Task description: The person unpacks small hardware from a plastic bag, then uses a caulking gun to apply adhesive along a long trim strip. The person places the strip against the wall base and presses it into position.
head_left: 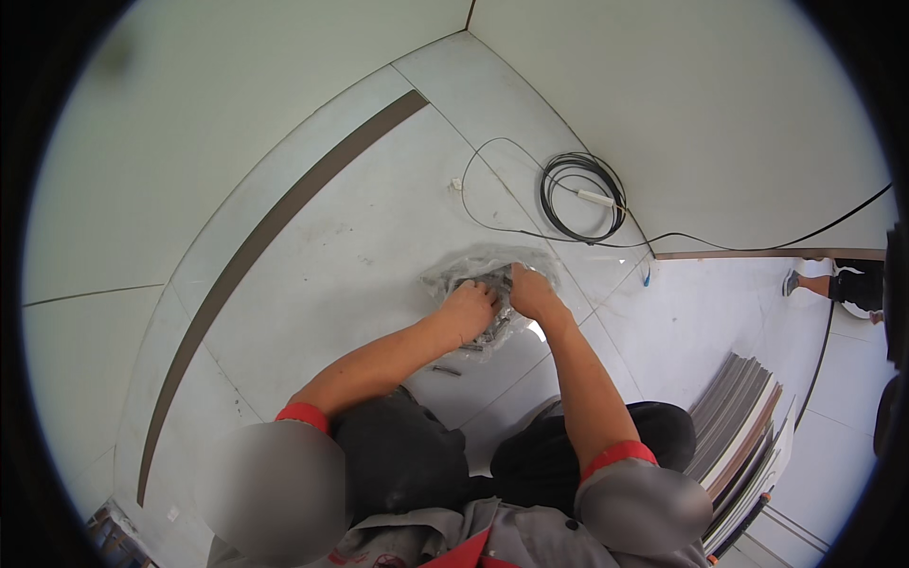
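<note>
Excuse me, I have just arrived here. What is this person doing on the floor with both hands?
The person has the left hand and right hand at an open clear plastic bag holding small metal pieces. The fingertips are partly hidden, so their exact grip is unclear. A loose metal piece lies beside the bag. Farther off is a coil of black cable.

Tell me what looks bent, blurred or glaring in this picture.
Head view: the long, flat brown strip bows into an arc; a bright glare patch sits on glossy white floor tiles near the crumpled clear plastic bag; grey blurred ovals lie below both red fabric cuffs.
</note>
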{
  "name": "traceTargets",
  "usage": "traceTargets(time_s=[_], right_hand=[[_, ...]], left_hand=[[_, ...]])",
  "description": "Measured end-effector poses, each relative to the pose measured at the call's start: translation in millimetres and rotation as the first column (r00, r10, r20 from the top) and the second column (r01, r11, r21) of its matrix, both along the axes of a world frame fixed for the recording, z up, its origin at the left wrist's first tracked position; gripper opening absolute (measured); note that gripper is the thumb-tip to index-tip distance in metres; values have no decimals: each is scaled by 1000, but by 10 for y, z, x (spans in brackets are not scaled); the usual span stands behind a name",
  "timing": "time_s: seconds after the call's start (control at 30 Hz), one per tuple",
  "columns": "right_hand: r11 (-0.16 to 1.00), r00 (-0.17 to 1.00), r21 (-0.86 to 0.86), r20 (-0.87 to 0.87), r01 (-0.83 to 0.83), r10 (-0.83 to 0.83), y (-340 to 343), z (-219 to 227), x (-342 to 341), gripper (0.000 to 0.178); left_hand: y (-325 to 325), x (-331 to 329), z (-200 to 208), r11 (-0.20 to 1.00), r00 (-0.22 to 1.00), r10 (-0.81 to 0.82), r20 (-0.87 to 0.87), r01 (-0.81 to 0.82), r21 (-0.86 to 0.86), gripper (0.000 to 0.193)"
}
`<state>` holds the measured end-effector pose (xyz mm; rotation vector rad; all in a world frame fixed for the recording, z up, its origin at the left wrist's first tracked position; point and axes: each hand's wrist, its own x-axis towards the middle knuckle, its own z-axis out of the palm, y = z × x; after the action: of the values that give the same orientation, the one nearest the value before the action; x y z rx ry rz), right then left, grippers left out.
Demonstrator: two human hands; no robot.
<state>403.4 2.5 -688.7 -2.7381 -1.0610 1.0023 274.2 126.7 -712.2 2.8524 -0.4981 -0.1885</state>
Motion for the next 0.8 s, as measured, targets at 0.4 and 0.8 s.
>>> traceTargets(time_s=[0.4,0.8], right_hand=[[984,980,130,170,-123,100,-18,-180,-1,32],[982,982,-104,-123,-157,144,-107,-108,10,40]], left_hand=[[172,-188,63,986,996,-49,-81,36,-161,43],[155,-220,-54,738,859,301,-415,-485,-469,53]])
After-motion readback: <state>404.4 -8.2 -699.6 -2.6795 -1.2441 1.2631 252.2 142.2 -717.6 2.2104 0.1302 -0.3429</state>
